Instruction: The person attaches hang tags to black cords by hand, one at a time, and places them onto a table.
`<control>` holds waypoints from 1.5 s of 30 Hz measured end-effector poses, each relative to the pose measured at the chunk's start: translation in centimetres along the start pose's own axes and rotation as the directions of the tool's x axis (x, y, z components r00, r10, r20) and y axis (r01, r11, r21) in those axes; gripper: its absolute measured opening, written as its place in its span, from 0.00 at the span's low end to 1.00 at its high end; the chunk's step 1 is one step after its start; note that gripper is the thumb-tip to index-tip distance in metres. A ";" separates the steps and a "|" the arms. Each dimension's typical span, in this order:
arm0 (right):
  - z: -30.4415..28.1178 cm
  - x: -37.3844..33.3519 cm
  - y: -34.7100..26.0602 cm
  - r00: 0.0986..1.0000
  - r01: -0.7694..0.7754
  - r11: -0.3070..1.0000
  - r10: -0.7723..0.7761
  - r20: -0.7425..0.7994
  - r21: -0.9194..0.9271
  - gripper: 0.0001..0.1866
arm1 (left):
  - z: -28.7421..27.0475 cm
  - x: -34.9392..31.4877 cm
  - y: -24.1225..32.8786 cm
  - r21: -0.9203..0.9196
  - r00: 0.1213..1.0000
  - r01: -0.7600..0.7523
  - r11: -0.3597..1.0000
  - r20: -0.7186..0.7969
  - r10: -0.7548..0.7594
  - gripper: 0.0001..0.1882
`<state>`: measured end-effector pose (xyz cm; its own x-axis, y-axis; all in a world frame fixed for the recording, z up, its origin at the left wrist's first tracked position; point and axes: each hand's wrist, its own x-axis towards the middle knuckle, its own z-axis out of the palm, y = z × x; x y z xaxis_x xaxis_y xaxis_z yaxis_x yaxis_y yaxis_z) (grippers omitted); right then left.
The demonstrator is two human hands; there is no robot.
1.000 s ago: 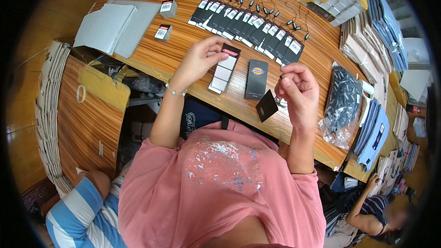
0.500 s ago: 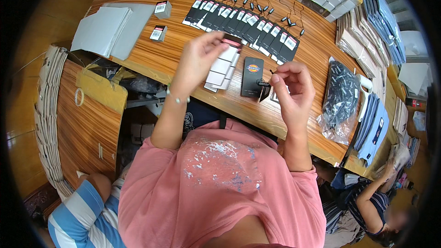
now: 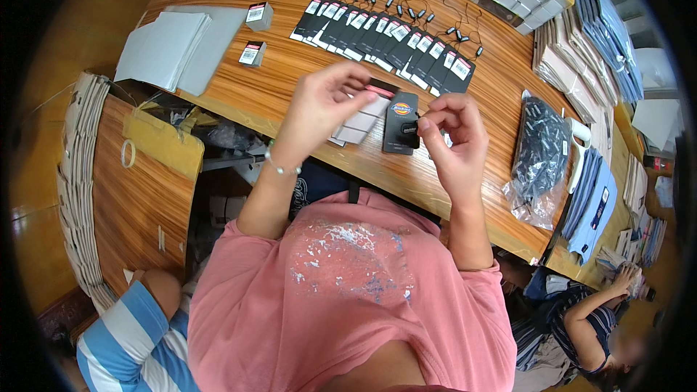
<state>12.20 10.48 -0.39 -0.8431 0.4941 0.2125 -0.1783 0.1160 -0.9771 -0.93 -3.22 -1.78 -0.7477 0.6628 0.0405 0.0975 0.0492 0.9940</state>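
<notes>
Thumb and fingertips of my left hand [image 3: 321,107] are drawn close together at the upper end of a white label stack [image 3: 357,125] with a dark red top; I touch it there, but cannot tell whether I grip it or only steady it. My right hand [image 3: 459,129] is narrowed to a pinch, thumb against finger, on a small black tag [image 3: 409,130], which shows in front of a flat dark card [image 3: 394,139]. Label stack and card lie side by side by the near edge of the wooden tabletop [image 3: 272,87], about midway along it, the card on the right. Beyond them, toward the far edge, a slanting row of black hang tags [image 3: 396,49] overlaps, cords pointing away from me. To the left of that row stand two small label blocks [image 3: 258,19], one nearer me than the other. White papers [image 3: 158,51] lie by the left edge on a translucent sheet [image 3: 221,43]. Near the right end of the near edge rests a clear bag [image 3: 539,151] full of black pieces.
</notes>
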 end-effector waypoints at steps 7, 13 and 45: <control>0.7 0.2 -0.2 0.972 0.216 0.941 -0.231 -0.028 -0.260 0.08 | 2.6 -1.8 3.1 0.227 0.963 -0.268 0.936 0.062 0.261 0.08; -0.1 0.2 0.3 0.904 0.398 0.776 -0.422 0.065 -0.490 0.08 | 3.2 -1.8 3.2 0.146 0.969 -0.239 0.960 0.108 0.224 0.08; -1.8 0.3 1.1 0.977 -0.211 0.855 0.196 0.081 0.474 0.02 | 2.9 0.9 3.1 0.522 0.429 -0.835 0.175 0.419 0.800 0.09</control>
<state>12.69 12.31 -1.39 -0.9000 0.4355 0.0151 -0.2152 -0.4139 -0.8845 0.57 -0.30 1.02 0.0319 0.6367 0.7705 0.9840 -0.1551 0.0874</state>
